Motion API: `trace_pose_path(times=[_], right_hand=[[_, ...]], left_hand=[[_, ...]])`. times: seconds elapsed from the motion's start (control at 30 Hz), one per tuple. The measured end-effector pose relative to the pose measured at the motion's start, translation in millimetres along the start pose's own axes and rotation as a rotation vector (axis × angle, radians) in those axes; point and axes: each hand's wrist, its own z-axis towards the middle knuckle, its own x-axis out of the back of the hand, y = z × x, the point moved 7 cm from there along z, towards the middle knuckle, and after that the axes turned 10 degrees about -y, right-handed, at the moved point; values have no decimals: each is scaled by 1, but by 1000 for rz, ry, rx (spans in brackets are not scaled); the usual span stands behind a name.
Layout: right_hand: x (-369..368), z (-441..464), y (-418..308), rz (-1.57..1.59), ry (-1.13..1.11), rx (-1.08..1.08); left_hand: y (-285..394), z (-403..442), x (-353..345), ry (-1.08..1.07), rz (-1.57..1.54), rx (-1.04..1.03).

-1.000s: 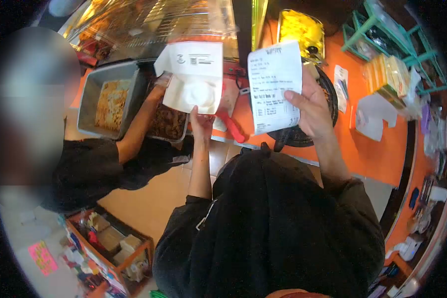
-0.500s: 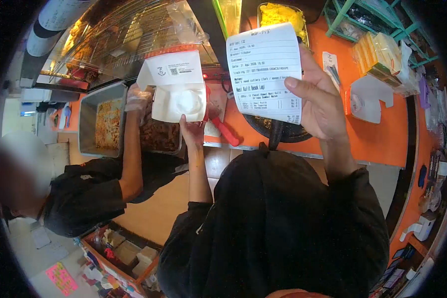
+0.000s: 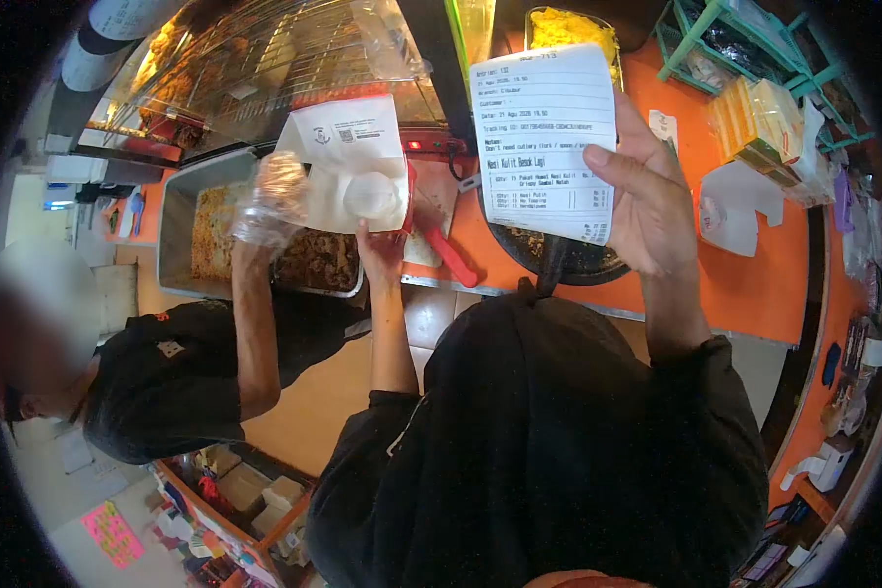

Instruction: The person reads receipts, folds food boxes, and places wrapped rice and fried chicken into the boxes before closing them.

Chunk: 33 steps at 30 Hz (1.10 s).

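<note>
Orange worktop (image 3: 745,294) curves across the kitchen, with a grey tub (image 3: 176,235) between 9 and 10 o'clock, a tray of dark food (image 3: 318,263) beside it, and a dark round dish (image 3: 598,263) near 2 o'clock. At 11 o'clock, the left hand (image 3: 380,250) is clamped on the near edge of a white carton (image 3: 328,206), thumb at the rim and the fingers mostly hidden beneath; that grip seems chosen to keep the inside clear, where a white mound (image 3: 370,196) sits towards 4 o'clock. Its lid stands raised at 12 o'clock, out of the way. At 1 o'clock, the right hand (image 3: 647,206) pinches a printed receipt (image 3: 544,147) by its right side, thumb on the face, which is turned to the wearer, probably for reading. Compared with a second ago, the sheet faces the camera more squarely and its print is sharper. A co-worker's gloved hand (image 3: 272,201), half a second ago just beside the carton's 9 o'clock side, now overlaps it; the glove shows golden brown, and whether it holds food or only catches light, I cannot tell.
</note>
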Motion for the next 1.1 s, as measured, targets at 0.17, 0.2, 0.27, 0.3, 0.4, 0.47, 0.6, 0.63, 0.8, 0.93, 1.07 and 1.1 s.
trace_pose_path(times=[0.17,0.2,0.27,0.3,0.4,0.47,0.6,0.63,0.8,0.93,1.07,1.1], right_hand=[[4,2,2,-31,19,13],[6,2,1,-41,38,30],[5,2,2,-40,36,33],[6,2,2,-52,50,46],[9,1,5,-72,33,1],[10,1,8,-85,60,-16],[11,3,13,-118,69,-18],[11,2,15,-139,78,-25],[16,1,25,-115,125,-32],[14,5,24,-100,86,-17],[8,10,21,-75,78,11],[7,9,20,-77,85,18]], left_hand=[[-4,5,9,-14,-36,7],[-4,5,8,-52,-65,15],[-4,3,10,-37,-55,-2],[-3,4,11,-36,-50,-2],[-1,10,14,-66,-42,-22],[5,9,13,-63,9,-42],[11,8,-2,-85,-178,5],[7,5,-6,-87,-353,43],[-3,3,-33,-133,-423,122],[3,2,-23,-66,-244,90],[8,8,-4,-122,-150,66],[6,10,-5,-129,-148,73]])
